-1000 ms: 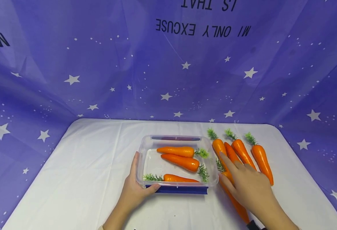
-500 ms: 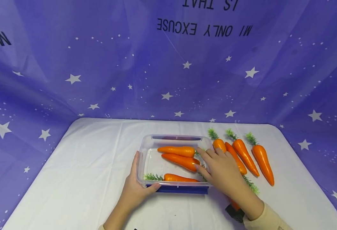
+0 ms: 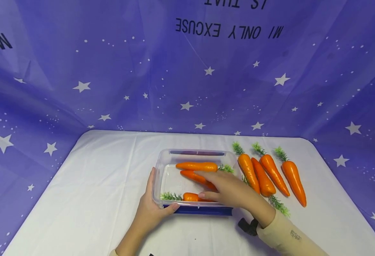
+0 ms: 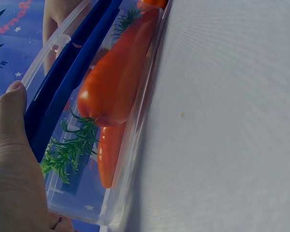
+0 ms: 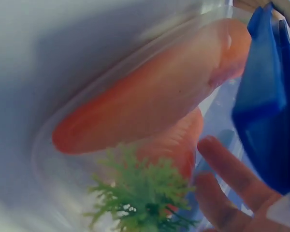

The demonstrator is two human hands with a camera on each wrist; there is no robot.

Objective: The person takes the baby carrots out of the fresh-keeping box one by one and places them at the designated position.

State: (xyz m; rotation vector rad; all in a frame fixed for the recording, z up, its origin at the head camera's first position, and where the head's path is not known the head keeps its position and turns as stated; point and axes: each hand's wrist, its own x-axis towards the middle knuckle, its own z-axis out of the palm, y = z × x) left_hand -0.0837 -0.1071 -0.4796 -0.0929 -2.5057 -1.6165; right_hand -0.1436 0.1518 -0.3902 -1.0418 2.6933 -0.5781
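A clear plastic food container [image 3: 171, 180] with a blue front clip [image 3: 203, 211] stands on the table. My left hand [image 3: 149, 209] grips its left end, thumb at the front rim. My right hand [image 3: 230, 188] reaches over the right side into the container, index finger stretched across the middle carrot [image 3: 190, 175] and thumb over the front carrot [image 3: 190, 197]. A rear carrot [image 3: 197, 166] lies behind them. From the right wrist, fingertips [image 5: 210, 145] show apart, beside a carrot [image 5: 166, 150] behind the large front one [image 5: 154, 87]. The right hand partly hides the middle and front carrots.
Right of the container, several leafy-topped carrots lie on the white tablecloth [image 3: 78, 202], including a red-orange carrot [image 3: 262, 177] pointing the other way and the outermost carrot [image 3: 294, 183]. A purple star-printed curtain [image 3: 162, 78] encloses the table's back and sides.
My right hand has moved left from the carrots on the table into the container, uncovering the carrots at the right. The left hand keeps its grip on the container.
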